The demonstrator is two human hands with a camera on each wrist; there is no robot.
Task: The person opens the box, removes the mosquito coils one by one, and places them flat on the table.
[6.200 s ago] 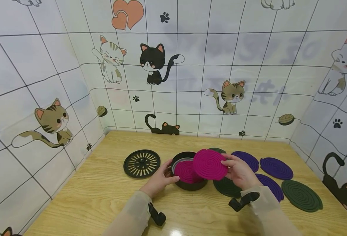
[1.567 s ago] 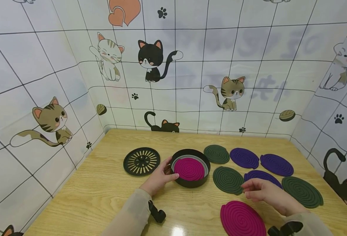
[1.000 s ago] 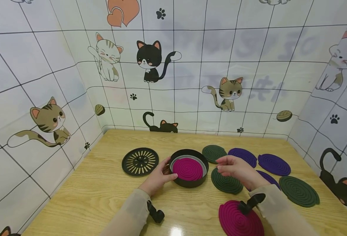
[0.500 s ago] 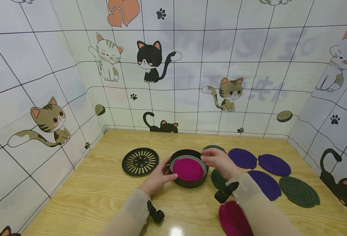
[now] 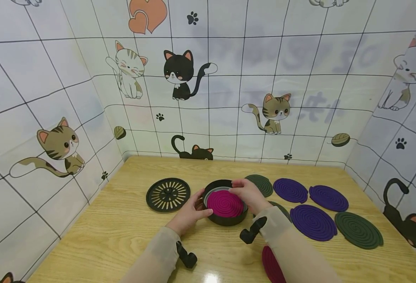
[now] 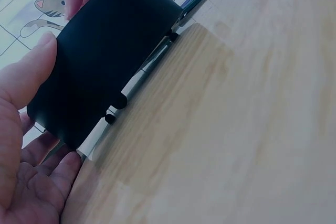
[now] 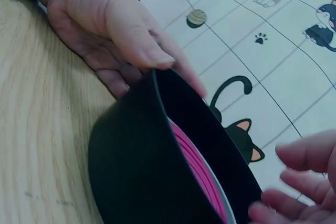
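A round black holder (image 5: 228, 223) stands on the table, with a spiral-patterned pink coaster (image 5: 225, 203) inside. My left hand (image 5: 188, 216) grips the holder's left side; in the left wrist view its thumb (image 6: 39, 69) lies against the outer wall. Over the holder's right rim reaches my right hand (image 5: 250, 195), its fingers loosely bent and holding nothing. The right wrist view has those fingers (image 7: 310, 156) close to the rim; whether they touch it I cannot tell. Another pink coaster (image 5: 272, 265) lies nearer the front, partly hidden by my right sleeve.
A slotted black round lid (image 5: 168, 194) lies left of the holder. On the right several purple coasters (image 5: 313, 222) and green coasters (image 5: 358, 230) lie flat; one green coaster is partly covered by my right arm. A cat-printed wall sheet (image 5: 229, 98) surrounds the wooden table (image 5: 123, 236).
The pink coaster earlier in my right hand now lies on the table at front right. My emptied right hand has moved left to the holder's rim. My left hand keeps its grip.
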